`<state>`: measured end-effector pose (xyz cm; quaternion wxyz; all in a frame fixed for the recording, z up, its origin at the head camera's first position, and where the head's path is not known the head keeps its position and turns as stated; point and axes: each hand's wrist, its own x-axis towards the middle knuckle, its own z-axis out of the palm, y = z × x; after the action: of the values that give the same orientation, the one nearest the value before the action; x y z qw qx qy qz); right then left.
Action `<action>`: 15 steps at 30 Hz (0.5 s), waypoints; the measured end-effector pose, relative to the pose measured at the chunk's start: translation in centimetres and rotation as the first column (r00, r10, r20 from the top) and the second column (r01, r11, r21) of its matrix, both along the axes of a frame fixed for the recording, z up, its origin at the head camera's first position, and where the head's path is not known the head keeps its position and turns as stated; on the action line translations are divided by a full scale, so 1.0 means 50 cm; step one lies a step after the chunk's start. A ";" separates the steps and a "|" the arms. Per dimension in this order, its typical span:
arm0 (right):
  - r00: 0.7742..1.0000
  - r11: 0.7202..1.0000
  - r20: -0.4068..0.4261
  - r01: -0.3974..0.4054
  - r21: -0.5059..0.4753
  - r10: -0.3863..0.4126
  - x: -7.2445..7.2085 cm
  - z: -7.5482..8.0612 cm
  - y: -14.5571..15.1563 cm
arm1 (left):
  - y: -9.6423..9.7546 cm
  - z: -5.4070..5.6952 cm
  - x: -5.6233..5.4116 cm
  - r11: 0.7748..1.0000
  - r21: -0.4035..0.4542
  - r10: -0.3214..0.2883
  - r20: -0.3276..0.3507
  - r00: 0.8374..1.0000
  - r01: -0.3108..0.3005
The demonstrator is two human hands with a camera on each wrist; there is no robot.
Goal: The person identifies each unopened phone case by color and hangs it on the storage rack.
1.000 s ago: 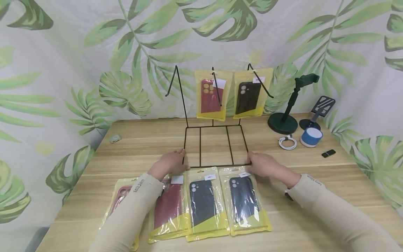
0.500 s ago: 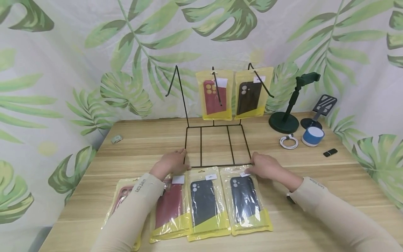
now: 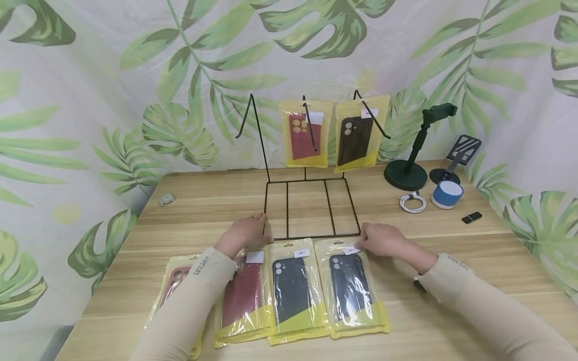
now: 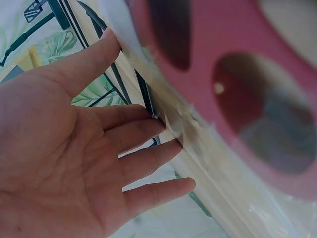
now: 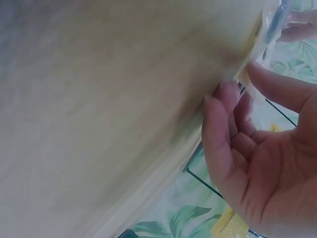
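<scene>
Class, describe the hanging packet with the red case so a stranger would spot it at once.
On the wooden table stands a black wire rack. The red-cased packet hangs from its middle hook. Beside it hangs a dark-cased packet, so yours is the only red one hanging up.

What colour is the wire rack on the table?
The wire rack is black, best seen in the head view.

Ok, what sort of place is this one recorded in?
Probably indoors, at a table arranged as a small product display: a wire rack with packaged phone cases hanging from it, a dark green stand, and a leaf-print backdrop.
</scene>
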<state>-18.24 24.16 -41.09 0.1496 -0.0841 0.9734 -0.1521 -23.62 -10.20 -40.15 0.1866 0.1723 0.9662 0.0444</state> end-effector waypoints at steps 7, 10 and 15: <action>0.999 0.991 -0.052 -0.022 -0.131 0.015 0.005 0.009 0.016 | -0.001 0.000 0.002 1.000 0.018 0.007 0.013 1.000 -0.007; 0.995 0.961 -0.095 0.003 -0.277 -0.030 0.013 0.022 0.025 | -0.001 -0.001 0.002 1.000 0.016 0.005 0.012 1.000 -0.006; 0.980 0.837 -0.155 0.018 -0.547 -0.122 0.038 0.063 0.036 | -0.001 0.002 0.000 1.000 0.014 0.002 0.013 1.000 -0.002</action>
<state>-16.36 25.93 -37.95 0.0237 -0.1009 0.9024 -0.4182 -23.60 -10.23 -40.04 0.1915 0.1724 0.9648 0.0523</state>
